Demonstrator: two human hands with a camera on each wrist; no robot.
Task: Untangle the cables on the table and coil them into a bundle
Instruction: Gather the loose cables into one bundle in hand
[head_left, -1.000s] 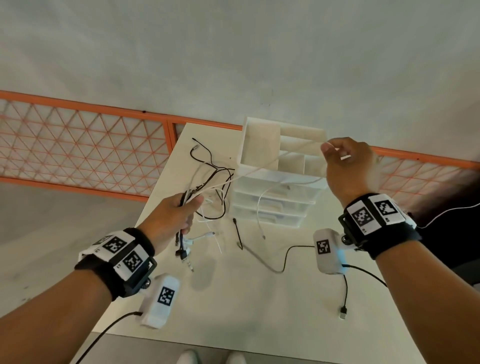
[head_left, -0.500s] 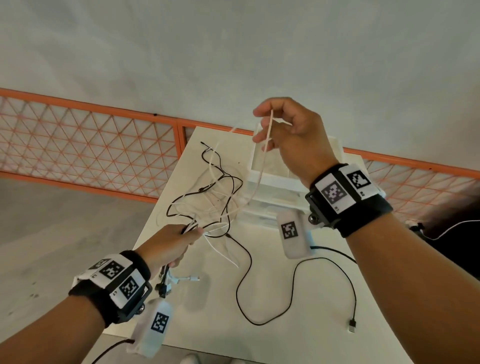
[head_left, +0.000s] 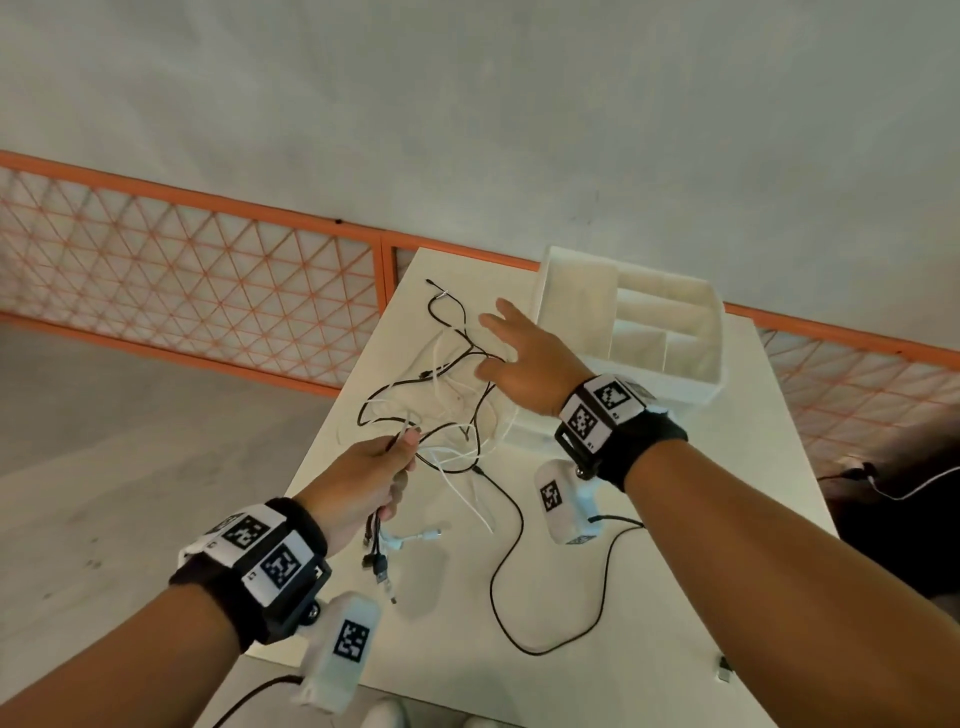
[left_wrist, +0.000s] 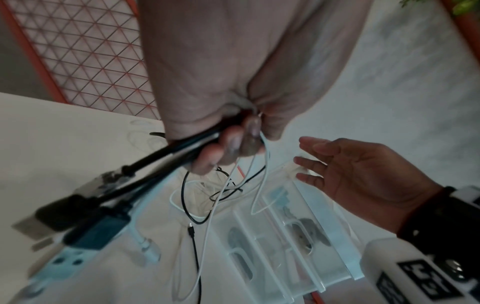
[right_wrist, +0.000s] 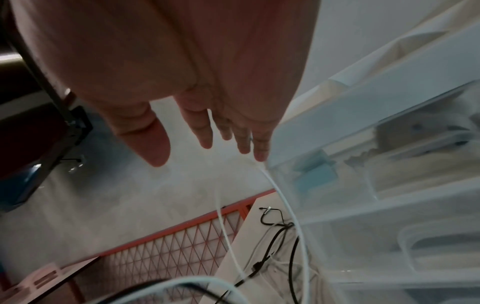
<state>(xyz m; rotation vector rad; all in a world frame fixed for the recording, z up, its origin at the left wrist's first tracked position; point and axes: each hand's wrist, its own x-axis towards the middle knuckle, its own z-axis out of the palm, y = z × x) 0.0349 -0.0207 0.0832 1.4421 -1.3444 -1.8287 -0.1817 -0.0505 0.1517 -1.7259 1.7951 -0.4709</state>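
A tangle of black and white cables (head_left: 452, 395) lies on the white table (head_left: 727, 519) left of the drawer unit. My left hand (head_left: 402, 457) grips a bunch of cable ends; their plugs (head_left: 382, 564) hang below the fist. The left wrist view shows the fingers (left_wrist: 228, 144) curled round black and white cords, with USB plugs (left_wrist: 78, 207) close to the lens. My right hand (head_left: 498, 338) hovers open over the tangle, fingers spread. In the right wrist view its fingers (right_wrist: 205, 133) are straight; a white cable (right_wrist: 288, 207) runs just past them, and contact is unclear.
A white drawer unit (head_left: 711, 358) with an open compartmented top stands at the back right of the table. A long black cable (head_left: 498, 587) loops across the near table, its plug (head_left: 723, 670) by my right forearm. An orange mesh fence (head_left: 182, 270) runs behind.
My right hand has let go of the white cable it held up high, and has dropped down and left over the tangle with fingers spread. The left hand keeps its grip.
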